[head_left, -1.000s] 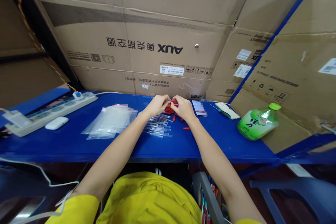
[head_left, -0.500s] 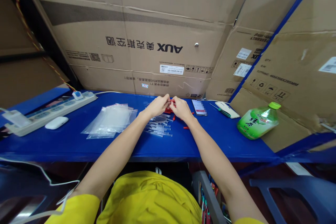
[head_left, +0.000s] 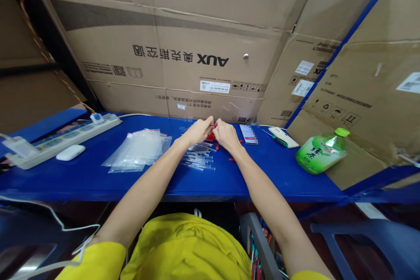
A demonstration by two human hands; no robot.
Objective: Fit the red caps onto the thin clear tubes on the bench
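My left hand [head_left: 197, 131] and my right hand [head_left: 225, 134] meet at the back middle of the blue shelf [head_left: 98, 179], fingers pinched together around small red caps [head_left: 212, 136]. What exactly sits in each pinch is too small to make out. Just below my left hand lies a row of several clear plastic tubes [head_left: 198, 157]. A few loose red caps [head_left: 232, 159] lie scattered by my right wrist.
A pile of clear zip bags [head_left: 138, 150] lies left of the tubes. Further left are a white power strip [head_left: 62, 136] and a white earbud case [head_left: 70, 152]. To the right lie a phone [head_left: 248, 134], a screwdriver [head_left: 278, 140] and a tilted green bottle [head_left: 320, 152]. Cardboard boxes [head_left: 183, 52] form the back wall.
Both hands have drawn closer together and their pinch has tightened over the red caps. Fewer red caps show between the fingers than a second ago.
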